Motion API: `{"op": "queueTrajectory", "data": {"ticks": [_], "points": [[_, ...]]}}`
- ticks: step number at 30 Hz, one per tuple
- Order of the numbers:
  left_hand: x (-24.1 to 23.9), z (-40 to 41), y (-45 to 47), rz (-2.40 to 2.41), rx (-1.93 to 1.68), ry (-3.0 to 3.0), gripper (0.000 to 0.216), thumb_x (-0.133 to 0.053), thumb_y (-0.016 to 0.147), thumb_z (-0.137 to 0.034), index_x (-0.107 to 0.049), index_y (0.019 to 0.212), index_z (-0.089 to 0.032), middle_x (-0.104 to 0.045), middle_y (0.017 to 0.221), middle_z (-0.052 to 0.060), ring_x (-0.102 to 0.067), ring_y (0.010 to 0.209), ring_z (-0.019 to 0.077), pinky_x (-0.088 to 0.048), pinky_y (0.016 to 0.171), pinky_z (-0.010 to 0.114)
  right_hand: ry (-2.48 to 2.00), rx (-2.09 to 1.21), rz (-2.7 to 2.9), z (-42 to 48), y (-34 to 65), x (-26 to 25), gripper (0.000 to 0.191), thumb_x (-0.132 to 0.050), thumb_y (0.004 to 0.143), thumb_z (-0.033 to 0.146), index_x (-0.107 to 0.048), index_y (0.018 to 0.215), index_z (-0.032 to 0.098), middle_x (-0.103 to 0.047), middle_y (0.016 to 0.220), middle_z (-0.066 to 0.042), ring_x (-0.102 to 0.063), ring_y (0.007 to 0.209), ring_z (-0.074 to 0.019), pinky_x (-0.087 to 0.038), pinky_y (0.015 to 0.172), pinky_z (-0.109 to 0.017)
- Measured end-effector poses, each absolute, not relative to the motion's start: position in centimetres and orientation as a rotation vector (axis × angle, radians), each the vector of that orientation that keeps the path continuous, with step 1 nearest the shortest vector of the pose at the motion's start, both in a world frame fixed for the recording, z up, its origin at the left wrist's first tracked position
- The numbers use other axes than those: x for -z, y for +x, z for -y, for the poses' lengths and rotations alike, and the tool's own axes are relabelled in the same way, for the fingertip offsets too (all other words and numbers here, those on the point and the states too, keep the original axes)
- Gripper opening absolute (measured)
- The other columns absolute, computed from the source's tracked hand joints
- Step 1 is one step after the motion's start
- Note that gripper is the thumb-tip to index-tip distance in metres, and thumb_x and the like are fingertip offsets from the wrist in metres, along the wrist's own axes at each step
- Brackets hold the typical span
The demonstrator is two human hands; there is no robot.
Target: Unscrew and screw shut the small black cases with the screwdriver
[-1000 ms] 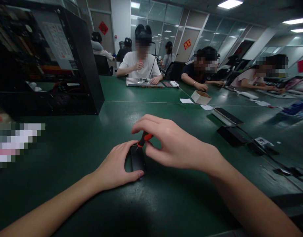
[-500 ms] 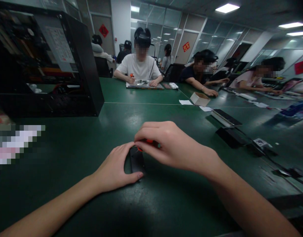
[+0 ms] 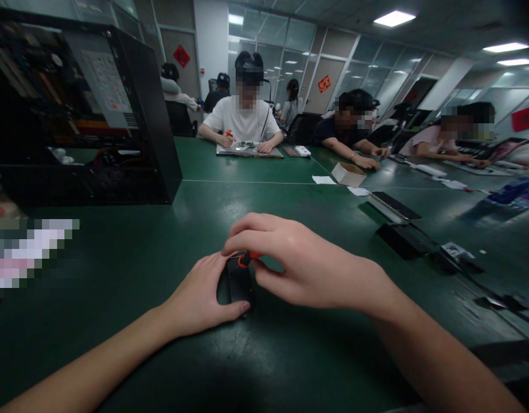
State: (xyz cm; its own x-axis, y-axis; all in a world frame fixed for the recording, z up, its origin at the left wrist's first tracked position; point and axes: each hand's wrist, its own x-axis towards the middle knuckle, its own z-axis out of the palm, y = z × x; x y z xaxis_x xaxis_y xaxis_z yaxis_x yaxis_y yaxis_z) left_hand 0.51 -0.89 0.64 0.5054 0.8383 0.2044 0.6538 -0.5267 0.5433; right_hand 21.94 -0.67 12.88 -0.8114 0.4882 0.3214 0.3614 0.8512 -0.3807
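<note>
A small flat black device (image 3: 240, 282) lies on the green table (image 3: 264, 355) in front of me. My left hand (image 3: 199, 295) curls round its left side, thumb at the near end and fingers at the far end, holding it down. My right hand (image 3: 299, 261) pinches a small screwdriver with an orange and black handle (image 3: 247, 257). Its tip points down at the far end of the device. Most of the screwdriver is hidden under my fingers.
An open black computer case (image 3: 84, 109) stands at the far left. To the right lie a phone (image 3: 396, 205), black parts (image 3: 404, 238) and a small cardboard box (image 3: 349, 172). Several people sit working along the far side of the table.
My right hand has lowered and turned the screwdriver, so less of its orange handle shows. My left hand has stayed on the device.
</note>
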Motion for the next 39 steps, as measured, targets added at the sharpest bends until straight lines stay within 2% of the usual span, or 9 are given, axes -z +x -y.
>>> {"op": "queueTrajectory", "data": {"ticks": [5, 10, 14, 16, 20, 25, 31, 35, 39], "points": [[-0.68, 0.91, 0.51, -1.209, -0.645, 2.354, 0.070, -0.078, 0.072, -0.046, -0.053, 0.134, -0.024, -0.064, 0.132, 0.011, -0.061, 0.121, 0.0395, -0.049, 0.104, 0.057, -0.708, -0.394, 2.633, 0.85, 21.93, -12.98, 0.015, -0.054, 0.097, 0.015, -0.067, 0.104, 0.015, -0.067, 0.098, -0.007, -0.062, 0.086, -0.0170, -0.048, 0.075, -0.030], [-0.47, 0.84, 0.42, -1.218, -0.634, 2.367, 0.070, -0.078, 0.074, -0.049, -0.052, 0.134, -0.023, -0.063, 0.132, 0.013, -0.060, 0.121, 0.0402, -0.048, 0.104, 0.059, -0.624, -0.414, 2.659, 0.93, 22.01, -13.10, 0.038, -0.052, 0.086, -0.001, -0.063, 0.119, 0.015, -0.064, 0.119, -0.011, -0.060, 0.106, -0.0191, -0.048, 0.088, -0.031], [-0.58, 0.85, 0.47, -1.210, -0.635, 2.359, 0.070, -0.078, 0.073, -0.046, -0.053, 0.134, -0.024, -0.064, 0.132, 0.011, -0.060, 0.120, 0.0398, -0.049, 0.103, 0.058, -0.681, -0.382, 2.664, 0.94, 21.87, -12.99, 0.017, -0.054, 0.096, 0.015, -0.066, 0.108, 0.015, -0.067, 0.105, -0.009, -0.063, 0.092, -0.0182, -0.049, 0.078, -0.030], [-0.63, 0.86, 0.51, -1.216, -0.634, 2.358, 0.070, -0.078, 0.073, -0.045, -0.053, 0.135, -0.024, -0.064, 0.132, 0.011, -0.060, 0.121, 0.0401, -0.049, 0.104, 0.058, -0.681, -0.386, 2.647, 0.93, 21.82, -12.92, 0.018, -0.051, 0.098, 0.014, -0.066, 0.109, 0.015, -0.068, 0.103, -0.009, -0.063, 0.089, -0.0174, -0.049, 0.076, -0.030], [-0.59, 0.86, 0.58, -1.215, -0.642, 2.363, 0.071, -0.079, 0.072, -0.043, -0.053, 0.134, -0.023, -0.064, 0.133, 0.011, -0.060, 0.122, 0.0400, -0.048, 0.105, 0.058, -0.648, -0.364, 2.644, 1.01, 21.90, -12.92, 0.038, -0.051, 0.088, 0.002, -0.061, 0.122, 0.016, -0.064, 0.118, -0.011, -0.062, 0.103, -0.0195, -0.049, 0.086, -0.032], [-0.51, 0.84, 0.59, -1.207, -0.618, 2.385, 0.072, -0.079, 0.073, -0.043, -0.050, 0.136, -0.023, -0.061, 0.136, 0.012, -0.058, 0.124, 0.0395, -0.046, 0.108, 0.057, -0.746, -0.327, 2.641, 0.87, 21.90, -12.78, 0.014, -0.053, 0.098, 0.017, -0.065, 0.106, 0.015, -0.065, 0.102, -0.008, -0.061, 0.087, -0.0173, -0.048, 0.075, -0.030], [-0.50, 0.89, 0.53, -1.216, -0.619, 2.379, 0.071, -0.077, 0.074, -0.047, -0.050, 0.135, -0.022, -0.062, 0.135, 0.013, -0.059, 0.123, 0.0412, -0.048, 0.105, 0.059, -0.600, -0.380, 2.650, 0.97, 21.98, -12.90, 0.034, -0.052, 0.088, 0.002, -0.063, 0.117, 0.016, -0.059, 0.127, -0.011, -0.058, 0.113, -0.0191, -0.048, 0.093, -0.031], [-0.55, 0.86, 0.50, -1.201, -0.607, 2.392, 0.070, -0.077, 0.075, -0.046, -0.050, 0.135, -0.023, -0.061, 0.135, 0.013, -0.058, 0.124, 0.0403, -0.048, 0.106, 0.058, -0.742, -0.356, 2.674, 1.17, 21.90, -13.05, 0.018, -0.052, 0.098, 0.017, -0.065, 0.110, 0.014, -0.064, 0.110, -0.010, -0.062, 0.093, -0.0180, -0.049, 0.079, -0.030], [-0.57, 0.86, 0.48, -1.206, -0.589, 2.397, 0.073, -0.077, 0.076, -0.048, -0.046, 0.137, -0.021, -0.060, 0.135, 0.014, -0.058, 0.123, 0.0399, -0.047, 0.106, 0.059, -0.713, -0.385, 2.658, 1.07, 21.93, -13.05, 0.024, -0.051, 0.094, 0.007, -0.064, 0.114, 0.014, -0.064, 0.112, -0.009, -0.062, 0.096, -0.0173, -0.048, 0.080, -0.029]]}}
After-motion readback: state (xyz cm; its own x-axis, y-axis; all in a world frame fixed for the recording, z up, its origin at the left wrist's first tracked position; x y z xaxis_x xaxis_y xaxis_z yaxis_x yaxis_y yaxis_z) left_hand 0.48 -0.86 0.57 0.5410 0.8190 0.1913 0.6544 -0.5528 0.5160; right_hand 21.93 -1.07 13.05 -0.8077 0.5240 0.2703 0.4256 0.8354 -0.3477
